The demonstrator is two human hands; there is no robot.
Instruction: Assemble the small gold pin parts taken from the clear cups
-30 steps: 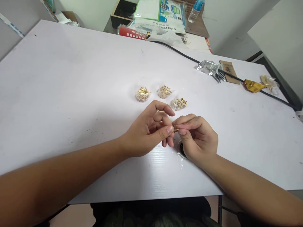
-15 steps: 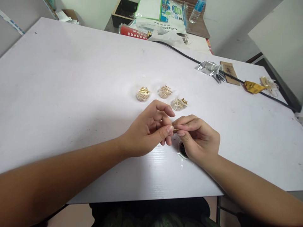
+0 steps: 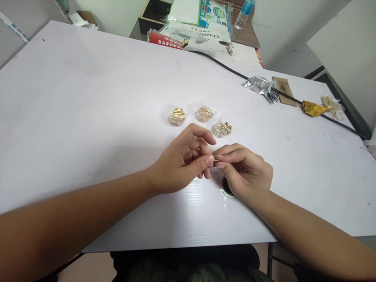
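A small gold-coloured pin-like piece (image 3: 216,160) shows between my fingertips, low over the table; most of it is hidden. My left hand (image 3: 188,158) pinches its left end with thumb and a finger, the index finger curled apart above. From the other side my right hand (image 3: 245,168) grips it between thumb and fingertips. Beyond the hands lie three clear containers of thin gold pieces: a left one (image 3: 178,117), a middle one (image 3: 204,114) and a right one (image 3: 222,129). Partly under my right hand is a round white-rimmed container (image 3: 226,186) with a dark inside.
A black cable (image 3: 223,66) runs along the white table's (image 3: 88,98) far right side. On or by it lie a silver foil packet (image 3: 261,85), a piece of cardboard (image 3: 284,91) and a gold wrapper (image 3: 314,109). Behind the table stand packages (image 3: 199,33) and a water bottle (image 3: 244,15).
My right fingertips have moved slightly left, closer to my left fingertips, and less of the gold piece shows between them. The containers have stayed where they were.
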